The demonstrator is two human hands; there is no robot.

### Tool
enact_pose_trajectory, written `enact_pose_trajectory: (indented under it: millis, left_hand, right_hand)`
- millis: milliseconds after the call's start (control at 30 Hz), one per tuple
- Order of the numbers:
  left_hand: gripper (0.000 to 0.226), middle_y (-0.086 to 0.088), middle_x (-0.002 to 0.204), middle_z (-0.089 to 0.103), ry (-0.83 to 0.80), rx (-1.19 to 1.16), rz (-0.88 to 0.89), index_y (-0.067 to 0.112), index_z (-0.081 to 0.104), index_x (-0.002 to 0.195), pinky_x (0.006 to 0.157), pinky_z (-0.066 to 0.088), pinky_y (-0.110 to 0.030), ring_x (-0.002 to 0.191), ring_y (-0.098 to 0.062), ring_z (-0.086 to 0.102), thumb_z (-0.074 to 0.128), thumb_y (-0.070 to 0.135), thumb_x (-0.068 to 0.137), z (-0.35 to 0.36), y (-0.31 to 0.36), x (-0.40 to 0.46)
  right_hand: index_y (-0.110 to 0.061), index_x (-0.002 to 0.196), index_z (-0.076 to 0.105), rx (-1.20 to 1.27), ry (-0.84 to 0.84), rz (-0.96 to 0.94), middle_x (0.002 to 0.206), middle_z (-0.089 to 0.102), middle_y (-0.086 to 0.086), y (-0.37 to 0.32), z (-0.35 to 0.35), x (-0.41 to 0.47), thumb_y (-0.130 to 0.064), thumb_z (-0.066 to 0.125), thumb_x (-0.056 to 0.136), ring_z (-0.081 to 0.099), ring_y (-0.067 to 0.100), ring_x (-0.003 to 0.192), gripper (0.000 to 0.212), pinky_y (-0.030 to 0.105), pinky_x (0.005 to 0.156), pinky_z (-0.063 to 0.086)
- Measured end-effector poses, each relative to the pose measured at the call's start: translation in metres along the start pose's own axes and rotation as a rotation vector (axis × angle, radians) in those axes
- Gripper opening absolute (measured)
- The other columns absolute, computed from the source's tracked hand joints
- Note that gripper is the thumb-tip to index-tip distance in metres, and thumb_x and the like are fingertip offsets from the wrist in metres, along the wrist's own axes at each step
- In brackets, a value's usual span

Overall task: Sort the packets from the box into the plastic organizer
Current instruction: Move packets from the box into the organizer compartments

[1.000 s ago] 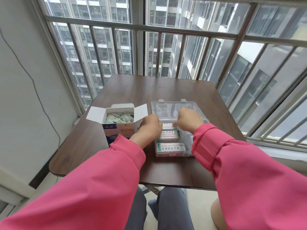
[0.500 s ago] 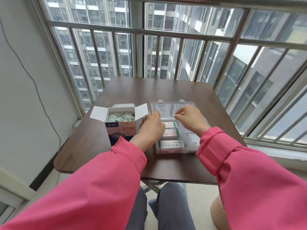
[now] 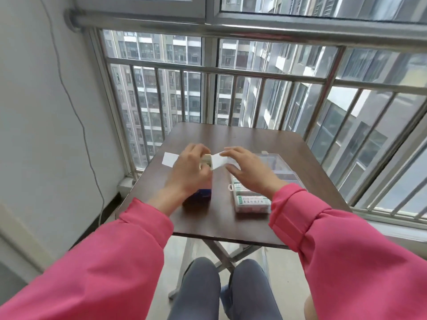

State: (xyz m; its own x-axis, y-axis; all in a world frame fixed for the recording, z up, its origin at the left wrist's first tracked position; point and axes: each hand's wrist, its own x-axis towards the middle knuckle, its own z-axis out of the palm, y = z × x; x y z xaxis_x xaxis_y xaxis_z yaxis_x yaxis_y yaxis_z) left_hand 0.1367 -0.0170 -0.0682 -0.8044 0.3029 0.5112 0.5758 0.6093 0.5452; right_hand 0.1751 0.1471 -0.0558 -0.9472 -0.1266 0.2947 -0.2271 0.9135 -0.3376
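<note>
The box (image 3: pixel 203 181) is reached into by the curled left hand (image 3: pixel 189 172), its grasp hidden; the right flap (image 3: pixel 219 160) is touched by the straight-fingered right hand (image 3: pixel 247 174), presumably for access, the organizer (image 3: pixel 284 176) waiting right.

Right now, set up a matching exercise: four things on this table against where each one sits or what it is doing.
Things
1. left hand
2. right hand
3. plastic organizer
4. box

Places or states
A. fingers straight over a white flap
B. clear, on the table's right side
C. blue-fronted, standing left of the organizer
D. fingers curled at the box's open top

Pairs: 1-D, 2-A, 3-B, 4-C
</note>
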Motion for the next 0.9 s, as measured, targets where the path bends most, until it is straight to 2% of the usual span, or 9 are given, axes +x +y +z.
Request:
enact_pose_trajectory:
  millis: [100, 167, 267, 367, 500, 667, 900]
  left_hand:
    - [0.067, -0.01, 0.147, 0.033, -0.299, 0.133, -0.074, 0.009, 0.034, 0.141, 0.109, 0.023, -0.027, 0.138, -0.021, 0.027, 0.062, 0.013, 0.081, -0.011, -0.021, 0.011]
    - [0.082, -0.011, 0.155, 0.016, -0.455, 0.2, -0.117, 0.008, 0.017, 0.149, 0.113, 0.014, -0.027, 0.144, -0.02, 0.013, 0.062, 0.016, 0.081, -0.017, -0.031, 0.016]
    - [0.078, -0.013, 0.151, 0.021, -0.538, 0.247, -0.102, 0.005, 0.017, 0.148, 0.11, 0.022, -0.027, 0.138, -0.026, 0.025, 0.062, 0.015, 0.085, -0.023, -0.037, 0.015]
    - [0.074, -0.01, 0.142, 0.032, -0.506, 0.232, -0.041, 0.006, 0.029, 0.144, 0.105, 0.029, -0.026, 0.13, -0.026, 0.038, 0.067, 0.009, 0.08, -0.029, -0.041, 0.011]
    - [0.072, -0.007, 0.134, 0.042, -0.385, 0.194, 0.051, 0.009, 0.04, 0.137, 0.098, 0.032, -0.023, 0.122, -0.022, 0.046, 0.074, 0.008, 0.074, -0.034, -0.044, -0.001]
    - [0.068, -0.004, 0.13, 0.043, -0.303, 0.153, 0.109, 0.011, 0.042, 0.131, 0.093, 0.034, -0.022, 0.118, -0.02, 0.048, 0.077, 0.013, 0.072, -0.034, -0.043, -0.018]
    - [0.064, -0.003, 0.13, 0.04, -0.309, 0.16, 0.087, 0.013, 0.04, 0.13, 0.092, 0.042, -0.035, 0.115, -0.025, 0.051, 0.071, 0.003, 0.074, -0.032, -0.038, -0.026]
  right_hand:
    - [-0.015, 0.127, 0.055, -0.072, -0.096, 0.005, 0.141, 0.045, 0.003, -0.006, 0.008, 0.011, -0.025, 0.045, 0.097, 0.04, 0.02, 0.13, 0.033, 0.031, 0.109, 0.028]
    - [-0.015, 0.117, 0.062, -0.065, -0.117, 0.045, 0.126, 0.055, 0.008, -0.01, 0.011, 0.019, -0.027, 0.045, 0.098, 0.049, 0.024, 0.118, 0.029, 0.032, 0.101, 0.036]
    - [-0.013, 0.107, 0.067, -0.032, -0.089, 0.103, 0.108, 0.061, 0.009, -0.014, 0.012, 0.023, -0.025, 0.048, 0.096, 0.057, 0.024, 0.097, 0.025, 0.028, 0.082, 0.038]
    - [-0.014, 0.102, 0.067, -0.029, -0.058, 0.103, 0.102, 0.063, 0.005, -0.019, 0.01, 0.024, -0.025, 0.053, 0.094, 0.052, 0.014, 0.082, 0.02, 0.026, 0.076, 0.039]
    - [-0.019, 0.092, 0.069, -0.034, -0.042, 0.07, 0.09, 0.055, 0.001, -0.03, 0.013, 0.025, -0.027, 0.065, 0.086, 0.051, 0.014, 0.079, 0.011, 0.03, 0.077, 0.045]
    - [-0.019, 0.085, 0.072, -0.09, -0.028, 0.11, 0.087, 0.042, -0.001, -0.042, 0.023, 0.02, -0.024, 0.073, 0.077, 0.052, 0.019, 0.082, 0.01, 0.034, 0.079, 0.047]
    - [-0.019, 0.09, 0.068, -0.177, 0.088, 0.26, 0.096, 0.045, 0.002, -0.057, 0.035, 0.013, -0.031, 0.07, 0.08, 0.055, 0.026, 0.094, 0.016, 0.038, 0.085, 0.043]
